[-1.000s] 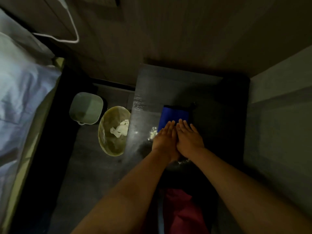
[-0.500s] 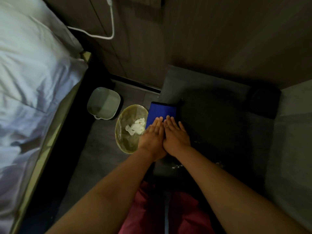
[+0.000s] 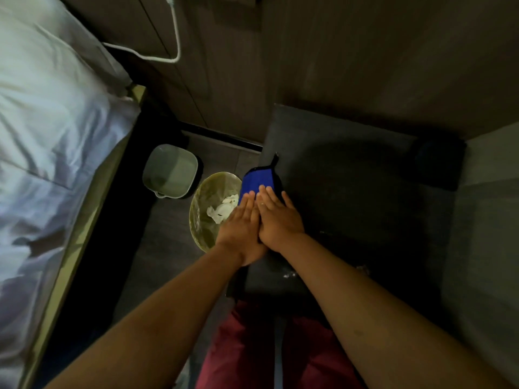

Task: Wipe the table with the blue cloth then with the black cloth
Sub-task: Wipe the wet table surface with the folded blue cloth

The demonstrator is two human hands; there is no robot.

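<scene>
Blue cloth, the only one, lay at the left edge of the dark table, beside the bin on the floor. Two hands pressed it flat side by side: left hand and right hand, fingers straight and spread open, gripping nothing, palms covering its near half.

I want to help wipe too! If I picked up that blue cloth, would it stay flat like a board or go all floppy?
Probably floppy: the blue cloth lies flat under both hands and its far end bends over the table edge. It looks thin, so likely light. The black loop suggests it hangs limp.
</scene>
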